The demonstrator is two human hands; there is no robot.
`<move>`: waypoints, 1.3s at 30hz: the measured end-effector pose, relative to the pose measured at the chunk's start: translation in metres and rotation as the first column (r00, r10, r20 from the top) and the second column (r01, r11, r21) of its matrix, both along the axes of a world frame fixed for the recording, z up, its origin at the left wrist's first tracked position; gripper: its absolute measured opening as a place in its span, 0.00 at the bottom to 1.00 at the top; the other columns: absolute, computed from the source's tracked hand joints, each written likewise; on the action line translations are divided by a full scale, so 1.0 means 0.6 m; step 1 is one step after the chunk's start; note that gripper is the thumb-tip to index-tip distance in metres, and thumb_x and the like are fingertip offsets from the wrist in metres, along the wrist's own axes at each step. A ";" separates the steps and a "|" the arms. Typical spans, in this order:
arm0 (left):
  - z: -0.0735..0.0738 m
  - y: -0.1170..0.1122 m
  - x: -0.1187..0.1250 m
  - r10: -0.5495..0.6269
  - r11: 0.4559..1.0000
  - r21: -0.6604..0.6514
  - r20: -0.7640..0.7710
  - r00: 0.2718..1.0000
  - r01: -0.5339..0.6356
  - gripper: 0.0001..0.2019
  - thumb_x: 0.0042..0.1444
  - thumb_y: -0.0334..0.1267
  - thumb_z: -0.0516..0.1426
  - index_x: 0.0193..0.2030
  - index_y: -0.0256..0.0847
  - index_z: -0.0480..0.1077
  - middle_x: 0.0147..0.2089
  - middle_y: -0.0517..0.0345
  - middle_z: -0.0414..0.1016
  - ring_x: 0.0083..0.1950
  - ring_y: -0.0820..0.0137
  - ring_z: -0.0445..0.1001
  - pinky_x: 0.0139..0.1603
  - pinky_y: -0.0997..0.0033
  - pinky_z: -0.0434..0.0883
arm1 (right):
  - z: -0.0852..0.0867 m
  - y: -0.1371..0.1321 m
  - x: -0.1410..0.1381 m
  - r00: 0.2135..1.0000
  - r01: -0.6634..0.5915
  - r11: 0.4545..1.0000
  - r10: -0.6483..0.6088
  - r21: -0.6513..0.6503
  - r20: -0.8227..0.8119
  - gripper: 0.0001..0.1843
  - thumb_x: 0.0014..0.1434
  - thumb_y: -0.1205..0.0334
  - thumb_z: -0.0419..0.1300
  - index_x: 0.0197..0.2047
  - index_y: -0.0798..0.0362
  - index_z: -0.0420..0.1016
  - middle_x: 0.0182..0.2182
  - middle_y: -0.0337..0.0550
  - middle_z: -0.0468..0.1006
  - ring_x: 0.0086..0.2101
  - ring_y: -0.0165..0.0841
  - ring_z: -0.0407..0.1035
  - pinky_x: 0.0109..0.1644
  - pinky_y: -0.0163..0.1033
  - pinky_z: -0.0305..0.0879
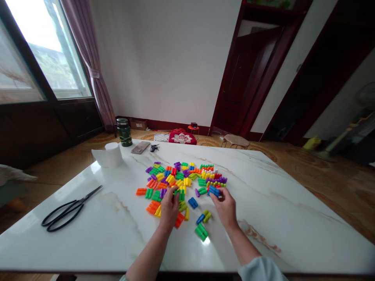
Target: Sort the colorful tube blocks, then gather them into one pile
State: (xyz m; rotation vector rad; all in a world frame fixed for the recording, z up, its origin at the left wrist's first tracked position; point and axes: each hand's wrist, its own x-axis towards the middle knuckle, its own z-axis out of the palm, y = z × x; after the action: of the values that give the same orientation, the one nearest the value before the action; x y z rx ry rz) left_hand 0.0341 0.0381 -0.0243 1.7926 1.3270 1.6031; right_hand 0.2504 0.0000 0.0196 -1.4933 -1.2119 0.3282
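Right hand point(224, 208) pinches a blue plastic block point(214, 191) by its sides, light and stiff-looking, at the near right of the colored block pile point(178, 181); left hand point(169, 208) narrow, hold hidden

A white marble-patterned tabletop point(263, 218) with tan veining carries a loose spread of bright plastic peg-shaped blocks point(181, 183) in orange, green, yellow, purple, blue and red. Near its far left corner stand a white paper roll point(109, 156) and a dark green camouflage-patterned bottle point(124, 132), beside a grey smartphone point(140, 147) and a black key fob point(154, 147). Black-handled steel scissors point(70, 208) lie near the left edge.
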 end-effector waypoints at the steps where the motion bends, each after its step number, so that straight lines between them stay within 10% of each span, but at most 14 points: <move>1: -0.001 0.000 0.000 -0.002 1.000 -0.003 0.000 1.000 0.002 0.12 0.63 0.43 0.52 0.48 0.41 0.71 0.44 0.52 0.77 0.41 0.66 0.77 0.41 0.68 0.73 | -0.002 -0.002 0.028 0.998 0.063 0.998 -0.063 -0.008 0.016 0.17 0.52 0.49 0.62 0.38 0.53 0.74 0.32 0.44 0.79 0.30 0.35 0.70 0.36 0.39 0.68; 8: -0.002 0.002 0.000 -0.004 1.000 -0.018 0.006 1.000 0.004 0.13 0.63 0.45 0.52 0.47 0.41 0.71 0.45 0.51 0.77 0.42 0.65 0.77 0.43 0.66 0.74 | -0.046 0.018 0.148 0.947 0.155 0.973 -0.097 -0.170 0.306 0.16 0.50 0.62 0.56 0.41 0.54 0.78 0.38 0.48 0.80 0.35 0.39 0.72 0.43 0.44 0.68; 17: -0.007 0.005 -0.002 -0.032 0.999 -0.026 0.002 0.999 0.032 0.13 0.63 0.45 0.52 0.48 0.41 0.70 0.45 0.51 0.77 0.43 0.64 0.77 0.43 0.65 0.74 | -0.046 0.033 0.124 0.872 0.052 0.972 0.068 -0.230 0.484 0.20 0.52 0.74 0.53 0.43 0.50 0.79 0.43 0.43 0.79 0.47 0.39 0.71 0.51 0.41 0.67; 26: -0.016 0.008 -0.003 -0.039 0.998 -0.056 -0.004 0.999 0.039 0.14 0.63 0.45 0.52 0.49 0.41 0.70 0.44 0.51 0.76 0.40 0.66 0.76 0.40 0.66 0.75 | -0.072 0.008 0.114 0.893 0.079 0.997 -0.071 0.002 0.445 0.17 0.57 0.60 0.59 0.50 0.52 0.75 0.46 0.48 0.76 0.46 0.41 0.69 0.52 0.46 0.68; 39: -0.024 0.012 -0.004 -0.027 0.998 -0.048 0.029 0.999 0.029 0.14 0.61 0.45 0.54 0.49 0.41 0.71 0.45 0.50 0.77 0.45 0.62 0.78 0.43 0.64 0.76 | -0.057 0.038 0.097 0.849 -0.056 0.990 0.114 -0.127 0.516 0.15 0.56 0.64 0.63 0.48 0.49 0.79 0.44 0.45 0.78 0.46 0.41 0.68 0.52 0.46 0.68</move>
State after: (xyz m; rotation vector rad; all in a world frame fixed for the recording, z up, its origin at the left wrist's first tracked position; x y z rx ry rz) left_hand 0.0316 0.0455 -0.0386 1.7460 1.3111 1.5628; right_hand 0.3083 0.0230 -0.0148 -1.6859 -1.7188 0.0373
